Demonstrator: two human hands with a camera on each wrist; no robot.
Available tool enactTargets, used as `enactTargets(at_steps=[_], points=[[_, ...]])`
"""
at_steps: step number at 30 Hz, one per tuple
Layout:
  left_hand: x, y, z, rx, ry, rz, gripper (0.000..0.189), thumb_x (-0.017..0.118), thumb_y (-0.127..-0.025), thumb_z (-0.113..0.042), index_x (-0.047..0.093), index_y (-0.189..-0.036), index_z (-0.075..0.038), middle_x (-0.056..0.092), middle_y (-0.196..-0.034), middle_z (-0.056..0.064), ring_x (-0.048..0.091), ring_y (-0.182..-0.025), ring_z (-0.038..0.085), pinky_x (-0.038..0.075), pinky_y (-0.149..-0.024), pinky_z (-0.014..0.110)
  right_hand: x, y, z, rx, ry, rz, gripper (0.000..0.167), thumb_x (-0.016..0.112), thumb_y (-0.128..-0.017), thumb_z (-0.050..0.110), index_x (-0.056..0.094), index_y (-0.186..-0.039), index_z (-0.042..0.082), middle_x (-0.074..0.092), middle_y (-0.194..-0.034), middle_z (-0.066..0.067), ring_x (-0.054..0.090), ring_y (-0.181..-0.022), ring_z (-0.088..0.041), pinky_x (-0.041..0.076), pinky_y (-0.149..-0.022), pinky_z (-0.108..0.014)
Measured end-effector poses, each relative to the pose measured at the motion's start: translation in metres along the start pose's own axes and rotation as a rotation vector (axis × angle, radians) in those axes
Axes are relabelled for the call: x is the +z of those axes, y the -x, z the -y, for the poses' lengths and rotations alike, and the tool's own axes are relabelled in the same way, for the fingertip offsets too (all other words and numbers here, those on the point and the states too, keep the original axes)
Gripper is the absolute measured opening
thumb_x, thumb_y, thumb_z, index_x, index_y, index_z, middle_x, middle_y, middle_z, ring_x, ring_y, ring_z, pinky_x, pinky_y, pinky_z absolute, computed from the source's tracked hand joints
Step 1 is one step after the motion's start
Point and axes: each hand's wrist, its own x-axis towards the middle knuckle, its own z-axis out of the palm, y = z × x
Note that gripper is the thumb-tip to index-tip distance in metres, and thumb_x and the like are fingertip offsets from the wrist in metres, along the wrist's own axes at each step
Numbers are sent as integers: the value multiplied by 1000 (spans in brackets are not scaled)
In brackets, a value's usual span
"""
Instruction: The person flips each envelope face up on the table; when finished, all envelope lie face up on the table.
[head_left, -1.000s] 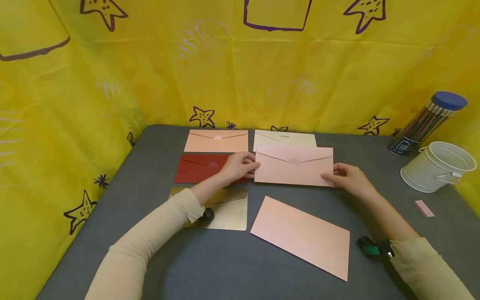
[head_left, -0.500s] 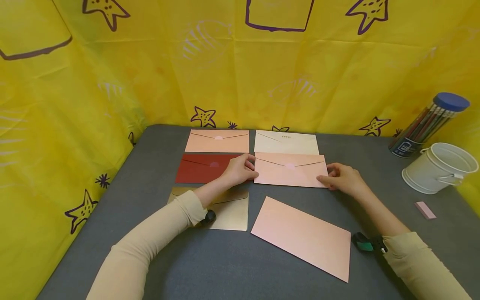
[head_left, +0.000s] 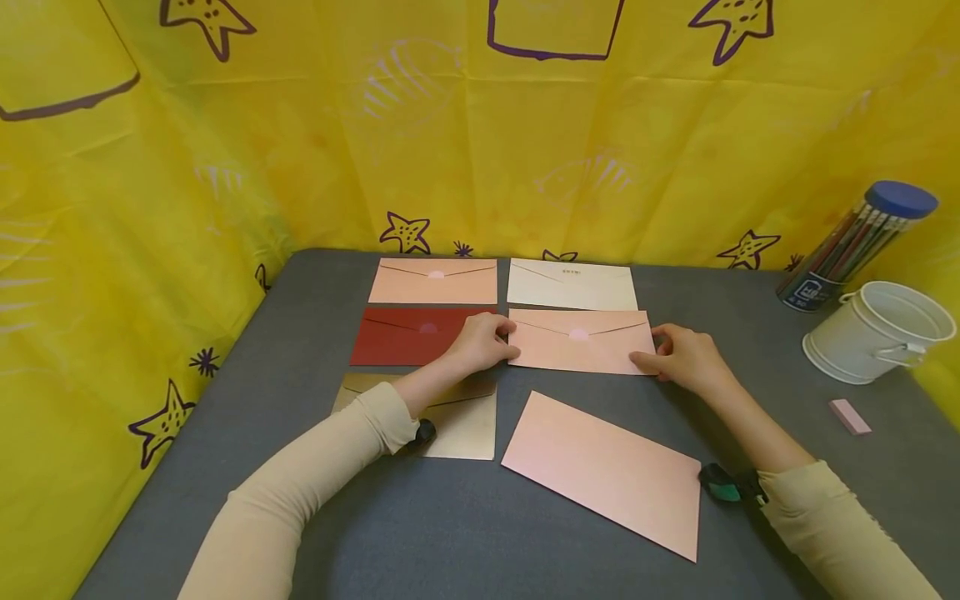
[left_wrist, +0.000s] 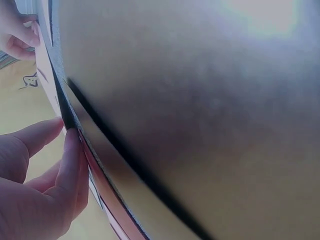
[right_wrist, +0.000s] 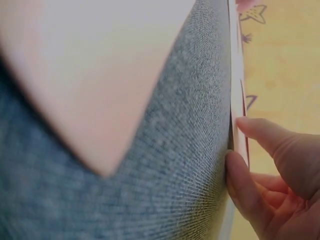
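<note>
A pink envelope (head_left: 577, 342) with its flap side up lies low over the grey table, just in front of a white envelope (head_left: 572, 283). My left hand (head_left: 480, 342) pinches its left edge, thumb on top, partly over the red envelope (head_left: 390, 337). At the opposite edge, my right hand (head_left: 686, 360) pinches it near the front corner. The left wrist view shows that hand's thumb and fingers (left_wrist: 72, 150) meeting at the envelope's edge. In the right wrist view, thumb and forefinger of the right hand (right_wrist: 280, 175) close on the pale edge.
A second pink envelope (head_left: 603, 475) lies slanted at the front. Peach (head_left: 433, 280) and gold (head_left: 457, 421) envelopes lie to the left. At right are a tube of pencils (head_left: 855, 246), a white bucket (head_left: 862, 342) and a pink eraser (head_left: 850, 417). Yellow cloth hangs behind.
Both hands have lowered the pink envelope toward the table and drawn it slightly nearer, uncovering more of the white envelope. The right hand has shifted a little to the left.
</note>
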Motion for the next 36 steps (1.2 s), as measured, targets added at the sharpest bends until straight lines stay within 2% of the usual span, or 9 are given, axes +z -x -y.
enactTargets(at_steps=[6, 10, 15, 17, 19, 24, 32, 34, 36], points=[[1, -2, 0, -1, -28, 0, 41, 77, -81, -9, 67, -119, 3, 65, -116, 16, 63, -90, 22, 52, -77, 28, 0, 1, 2, 1, 8, 3, 70, 74, -84, 44, 52, -124, -10, 60, -75, -8, 58, -58, -15, 41, -53, -31], [1, -2, -2, 17, -58, -5, 37, 77, -81, -9, 69, -115, 2, 66, -111, 14, 60, -89, 20, 49, -74, 26, 0, 1, 4, 17, 12, 13, 71, 74, -85, 44, 51, -124, -10, 60, -76, -8, 57, -59, -16, 41, -54, -30], [1, -3, -4, 70, -108, 9, 13, 78, -79, -8, 68, -83, 0, 57, -76, 7, 48, -73, 17, 35, -59, 23, 0, 3, 5, 17, 13, 11, 67, 74, -85, 43, 53, -122, -9, 60, -75, -8, 57, -59, -16, 41, -54, -31], [1, -3, -5, 86, -127, 19, 21, 78, -78, -9, 60, -72, -1, 47, -67, 4, 44, -70, 17, 30, -57, 24, 1, 3, 5, 15, 11, 8, 66, 74, -85, 42, 53, -121, -9, 60, -75, -8, 57, -59, -16, 41, -54, -31], [1, -3, -7, 91, -144, 24, 25, 79, -78, -10, 57, -69, -4, 44, -66, 3, 44, -73, 18, 29, -59, 25, 1, 4, 4, 14, 6, 7, 65, 74, -85, 42, 53, -121, -9, 60, -76, -8, 58, -59, -16, 41, -54, -31], [4, -3, -7, 68, -175, 31, 19, 79, -78, -11, 62, -75, -3, 47, -74, 5, 45, -82, 22, 30, -63, 28, 2, 4, 3, 10, -3, 10, 67, 73, -86, 42, 52, -122, -9, 60, -78, -10, 60, -60, -16, 42, -54, -31], [4, -1, -8, 122, -241, 48, 25, 77, -77, -5, 54, -67, -3, 45, -72, 5, 45, -82, 22, 29, -62, 28, 2, 4, 3, 12, 3, 11, 67, 73, -86, 42, 51, -123, -9, 60, -79, -10, 60, -60, -16, 42, -54, -31], [4, -1, -8, 122, -239, 53, 17, 77, -78, -6, 61, -74, -1, 48, -75, 6, 46, -84, 22, 30, -62, 28, 2, 5, 3, 4, 8, 8, 67, 73, -86, 42, 51, -123, -10, 60, -78, -10, 60, -60, -16, 42, -54, -31], [3, 0, -7, 125, -239, 63, 15, 77, -79, -7, 69, -89, 1, 54, -82, 9, 47, -87, 22, 32, -65, 28, 1, 5, 2, -8, 9, 6, 67, 73, -86, 41, 51, -124, -10, 60, -77, -9, 60, -59, -16, 42, -55, -31]])
